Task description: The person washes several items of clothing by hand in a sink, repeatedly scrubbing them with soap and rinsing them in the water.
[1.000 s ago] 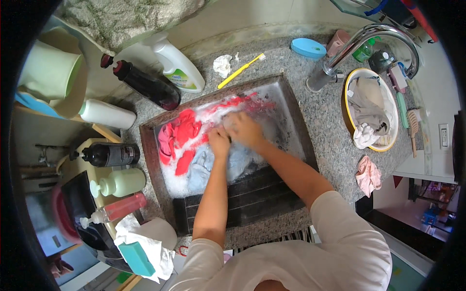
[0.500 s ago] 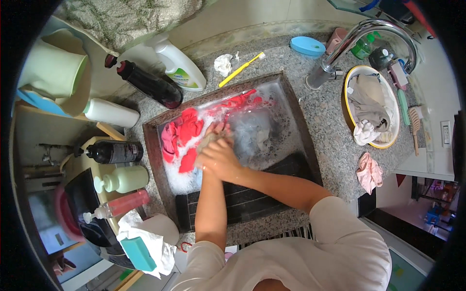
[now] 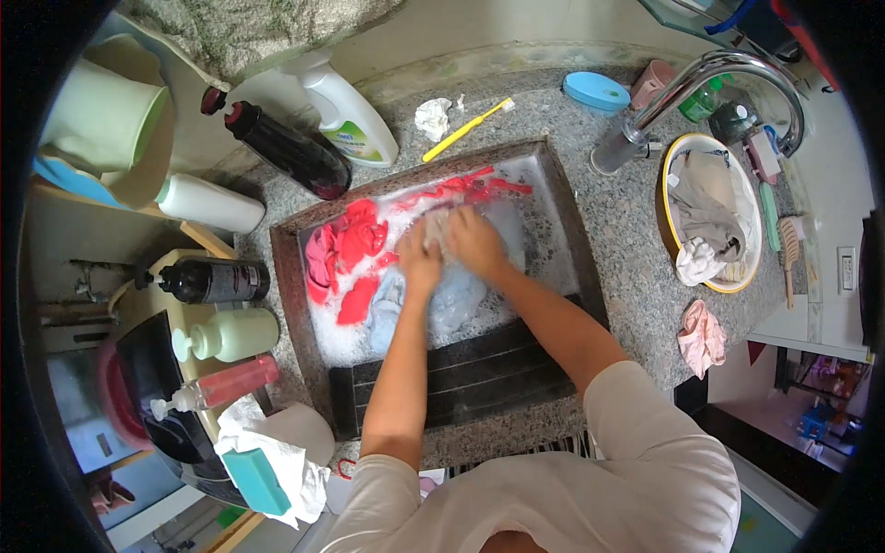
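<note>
A pale grey cloth (image 3: 441,229), wet and bunched, sits under the fingers; a light blue garment (image 3: 456,304) lies flat just below them, soapy

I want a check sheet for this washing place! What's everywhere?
Surface: speckled stone counter around a sunken wash basin.
Job's things: red cloth and pale blue cloth in suds.
Clutter: yellow toothbrush, spray bottle, dark bottle, bowl of laundry, pink rag.
Grippers: left hand and right hand press a greyish cloth.
Cables: nothing seen.
Surroundings: tap, shelf bottles at left.
</note>
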Demonstrator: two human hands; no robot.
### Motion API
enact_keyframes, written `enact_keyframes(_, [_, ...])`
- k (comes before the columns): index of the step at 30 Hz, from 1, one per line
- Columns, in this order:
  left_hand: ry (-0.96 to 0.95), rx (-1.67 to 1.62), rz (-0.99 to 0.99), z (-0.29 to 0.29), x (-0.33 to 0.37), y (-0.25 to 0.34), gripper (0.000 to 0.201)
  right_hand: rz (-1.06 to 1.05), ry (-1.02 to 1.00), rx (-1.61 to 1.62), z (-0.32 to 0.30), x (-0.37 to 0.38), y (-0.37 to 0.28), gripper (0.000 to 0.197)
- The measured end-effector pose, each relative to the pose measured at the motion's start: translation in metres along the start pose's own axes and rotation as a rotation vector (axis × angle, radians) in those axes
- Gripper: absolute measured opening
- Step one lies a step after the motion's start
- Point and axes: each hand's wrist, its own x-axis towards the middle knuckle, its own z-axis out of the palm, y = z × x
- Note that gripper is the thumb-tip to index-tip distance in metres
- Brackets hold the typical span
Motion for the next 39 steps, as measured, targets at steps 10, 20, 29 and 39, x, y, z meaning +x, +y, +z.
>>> enact_keyframes(10, [-0.307, -1.222, -0.923, -0.003, 0.025, 0.034, 0.031, -0.024, -0.197, 0.262, 0.021, 0.018, 0.012, 0.021])
enact_keyframes(20, [-0.308, -1.233, -0.559, -0.038, 0.001, -0.002, 0.025, -0.541, 0.052, 0.337, -0.025, -0.019, -0.081, 0.018])
enact_keyframes(29, [-0.278, -0.97, -0.721, -0.022, 0.008, 0.024, 0.026, -0.031, 0.035, -0.025, -0.015, 0.003, 0.013, 0.018])
enact_keyframes(39, [-0.34, -0.225, -0.274, 0.005, 0.01, -0.04, 0.03, -0.113, -0.575, -0.157, 0.013, 0.034, 0.005, 0.018])
